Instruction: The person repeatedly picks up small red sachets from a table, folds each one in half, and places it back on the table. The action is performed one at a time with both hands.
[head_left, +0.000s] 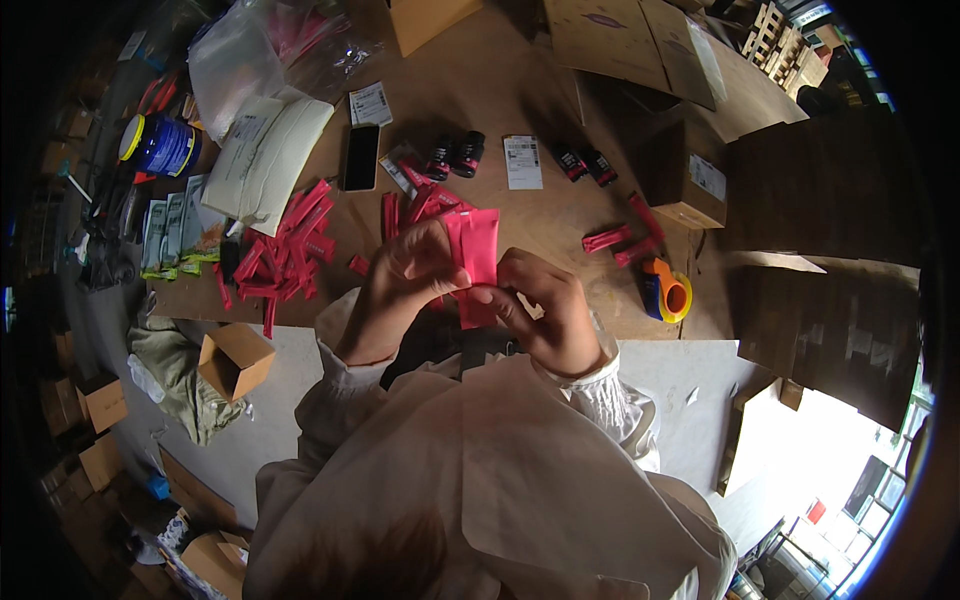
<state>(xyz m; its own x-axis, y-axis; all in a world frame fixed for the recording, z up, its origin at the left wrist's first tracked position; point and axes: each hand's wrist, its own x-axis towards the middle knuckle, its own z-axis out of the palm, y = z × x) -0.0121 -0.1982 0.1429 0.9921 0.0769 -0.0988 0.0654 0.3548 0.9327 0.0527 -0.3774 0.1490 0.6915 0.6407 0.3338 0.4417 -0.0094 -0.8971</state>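
Note:
Between my two hands, just over the table's near edge, are bright pink flat sachets (478, 244); whether this is one folded piece or several together I cannot tell. My left hand (411, 271) pinches the left side between thumb and fingers. The right hand (546, 304) grips the lower right side, thumb in front. Past my hands lies a loose heap of pink stick sachets (431, 201), partly hidden by them. A larger pile of pink stick sachets (281, 251) spreads to the left. A few more pink sticks (606, 238) rest on the right.
On the wooden table (480, 97) are a black phone (361, 157), dark bottles (469, 154), two more bottles (600, 166), a printed label (523, 161) and an orange tape dispenser (667, 292). A white padded mailer (262, 165) and blue tub (169, 145) stand left; a cardboard box (686, 176) stands right.

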